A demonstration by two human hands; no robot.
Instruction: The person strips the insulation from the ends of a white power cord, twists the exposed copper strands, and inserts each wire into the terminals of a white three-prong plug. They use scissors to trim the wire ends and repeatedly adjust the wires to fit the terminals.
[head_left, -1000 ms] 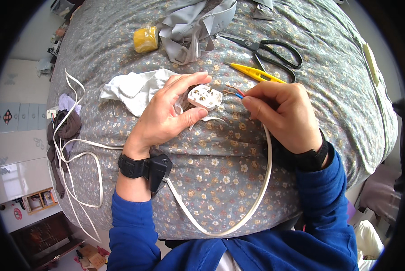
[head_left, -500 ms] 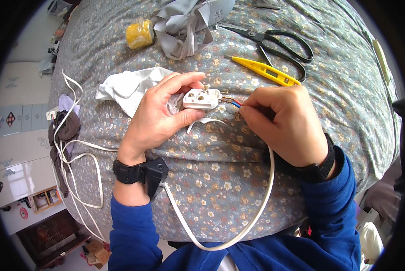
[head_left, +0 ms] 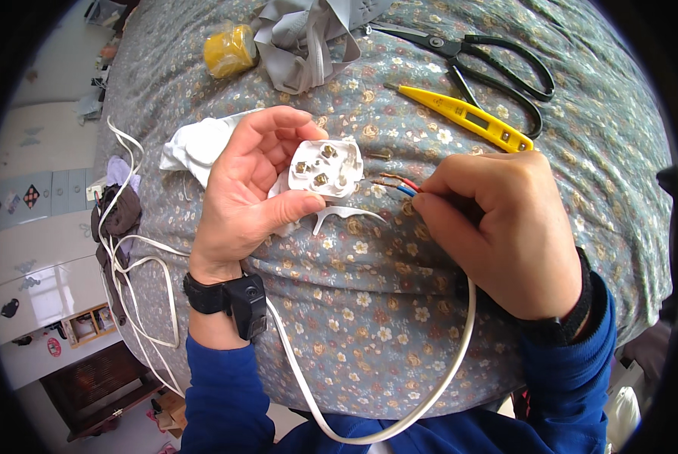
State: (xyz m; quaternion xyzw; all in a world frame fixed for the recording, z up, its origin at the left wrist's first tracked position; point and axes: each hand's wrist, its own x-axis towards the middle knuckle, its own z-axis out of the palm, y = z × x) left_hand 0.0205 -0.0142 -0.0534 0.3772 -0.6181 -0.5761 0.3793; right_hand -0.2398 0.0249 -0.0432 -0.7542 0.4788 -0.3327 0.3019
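Observation:
My left hand (head_left: 252, 170) is closed round the edge of an opened white plug housing (head_left: 331, 168), its inner side with brass terminals turned up. My right hand (head_left: 501, 219) pinches a white cable (head_left: 460, 356). From its fingertips stick out a red wire and a blue wire (head_left: 407, 191) with bare copper ends, pointing at the housing but apart from it. Below the housing lies a thin curved white strip (head_left: 346, 214). A small brass pin (head_left: 380, 154) lies just beyond the wire ends.
Beyond my right hand lie a yellow tester pen (head_left: 463, 117) and black-handled scissors (head_left: 498, 64). A yellow tape roll (head_left: 230, 51), grey fabric straps (head_left: 305, 49) and a white cloth (head_left: 203, 147) rest on the flowered bedspread (head_left: 354, 287). More white cable (head_left: 165, 303) loops at the left.
The housing has been tilted so its inside faces up more fully. My right hand has drawn the wire ends slightly away to the right. The view has shifted a little.

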